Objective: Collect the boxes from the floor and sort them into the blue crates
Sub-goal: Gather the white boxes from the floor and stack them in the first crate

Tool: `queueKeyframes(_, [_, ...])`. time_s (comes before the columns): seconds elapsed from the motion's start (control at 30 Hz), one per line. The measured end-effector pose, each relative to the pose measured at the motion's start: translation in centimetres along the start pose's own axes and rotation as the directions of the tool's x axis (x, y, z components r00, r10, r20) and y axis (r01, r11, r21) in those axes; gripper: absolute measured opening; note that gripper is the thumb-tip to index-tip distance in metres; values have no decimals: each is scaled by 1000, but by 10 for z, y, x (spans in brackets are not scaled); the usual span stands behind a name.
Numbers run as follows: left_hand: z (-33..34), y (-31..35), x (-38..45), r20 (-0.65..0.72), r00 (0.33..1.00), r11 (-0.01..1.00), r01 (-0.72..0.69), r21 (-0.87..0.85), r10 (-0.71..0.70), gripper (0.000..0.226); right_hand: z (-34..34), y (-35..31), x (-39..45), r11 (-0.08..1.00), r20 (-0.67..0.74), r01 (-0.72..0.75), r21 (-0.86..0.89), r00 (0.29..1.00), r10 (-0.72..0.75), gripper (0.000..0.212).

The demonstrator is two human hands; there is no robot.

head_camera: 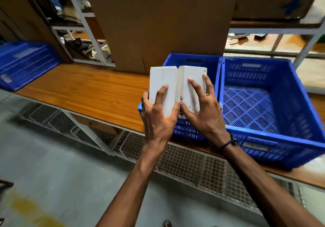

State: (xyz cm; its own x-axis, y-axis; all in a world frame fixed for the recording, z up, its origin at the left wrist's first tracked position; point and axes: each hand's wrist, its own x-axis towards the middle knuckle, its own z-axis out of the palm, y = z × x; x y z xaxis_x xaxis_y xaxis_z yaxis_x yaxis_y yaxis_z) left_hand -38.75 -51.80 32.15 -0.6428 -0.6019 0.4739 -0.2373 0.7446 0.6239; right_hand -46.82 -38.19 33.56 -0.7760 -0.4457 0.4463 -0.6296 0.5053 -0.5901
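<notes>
the person stands at the long orange-brown wooden worktop with both hands raised over its front edge. the left hand grips a flat white cardboard box, thumb round its left side and fingers spread up the face. the right hand grips a second white cardboard box the same way, fingers splayed on its face and round its right side, with a dark band on that wrist. the two boxes touch along their inner long edges, side by side, and the two thumbs nearly meet at the lower seam between them.

both boxes are held above the left blue plastic slotted crate, which sits on the worktop and is largely hidden behind them. a right blue plastic slotted crate stands touching it, nearer the worktop's right end, its latticed floor showing. behind the crates a tall brown cardboard carton stands at the back edge. near the left end lies an upturned blue plastic crate. wire mesh panels hang under the front edge, above a grey floor.
</notes>
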Motion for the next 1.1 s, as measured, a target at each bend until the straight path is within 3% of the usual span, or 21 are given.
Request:
queueKeyframes(0.23, [56,-25,64,177,984,1000,-31,1,31,65,33,43,53,982,102,-166,-94,979,175,80])
queueKeyframes(0.4, [119,-47,105,352,934,997,40,67,-61,70,68,90,100,951,267,-235,-202,921,285,79])
queueKeyframes(0.6, [147,-66,123,606,759,966,122,226,-238,75,111,113,115,899,484,-311,-309,762,430,76])
queueKeyframes(0.73, [159,-76,124,709,581,906,137,400,-400,94,129,122,104,856,574,-356,-375,636,515,79])
queueKeyframes(0.9, [169,-81,121,767,473,886,67,458,-433,101,137,129,90,861,600,-342,-376,619,507,66])
queueKeyframes(1.1, [170,-78,124,816,437,900,-33,435,-378,104,138,130,92,851,603,-287,-439,609,516,72])
